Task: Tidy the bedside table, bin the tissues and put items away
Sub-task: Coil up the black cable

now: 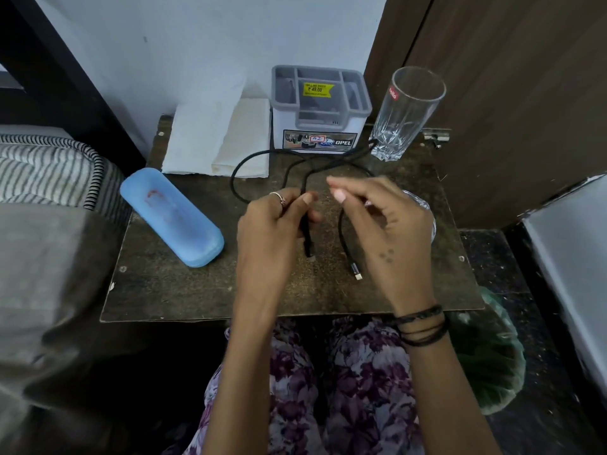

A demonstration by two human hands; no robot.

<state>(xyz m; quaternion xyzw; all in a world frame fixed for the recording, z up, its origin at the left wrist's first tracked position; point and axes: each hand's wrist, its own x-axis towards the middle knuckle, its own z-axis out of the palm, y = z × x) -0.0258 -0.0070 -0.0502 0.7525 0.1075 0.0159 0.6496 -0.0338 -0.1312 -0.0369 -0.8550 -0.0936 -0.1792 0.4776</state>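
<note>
A black charging cable [256, 159] loops across the dark bedside table [203, 290]. My left hand [272, 234] is shut on one end of it, the plug hanging below my fingers. My right hand [387, 224] pinches the other strand, whose metal plug [356, 272] dangles over the table. A white folded tissue [216, 139] lies at the back left. A blue spectacle case [172, 218] rests on the left side. The grey and white organiser box [320, 110] stands at the back, with an empty drinking glass [407, 113] to its right.
A bed with striped bedding [49, 169] adjoins the table's left edge. A brown wooden door [509, 93] rises behind on the right. A green bag-lined bin [486, 356] sits on the floor at the lower right. Something shiny [423, 205] shows behind my right hand.
</note>
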